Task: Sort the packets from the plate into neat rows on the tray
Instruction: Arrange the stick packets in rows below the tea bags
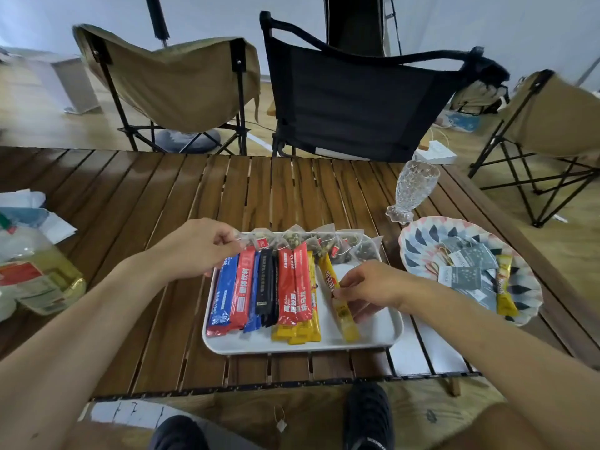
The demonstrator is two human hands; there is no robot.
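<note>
Head view: a white tray (292,347) of stick packets (243,287) sits on the counter (130,206). The left grip (198,246) pinches a tea bag (256,241) at the tray's 11 o'clock. The right grip (373,287) pinches a yellow stick (344,316) at 3 o'clock. One glass (412,190) stands at 1 o'clock. One plate (418,241) with grey packets (461,277) lies further out at 3. One bottle (35,277) lies at 9.

Bare white room is lying open at the right end of the tray (380,332), though the right hand (373,284) is sitting over much of it. The plate (422,235) is crowding the tray's right rim, leaving only a narrow strip of table (146,196) between them. A tall glass (414,190) is standing just behind the plate, narrowing the far approach. Left of the tray, wide slats are lying free up to a bottle (39,280) and papers (29,203) at the edge.
</note>
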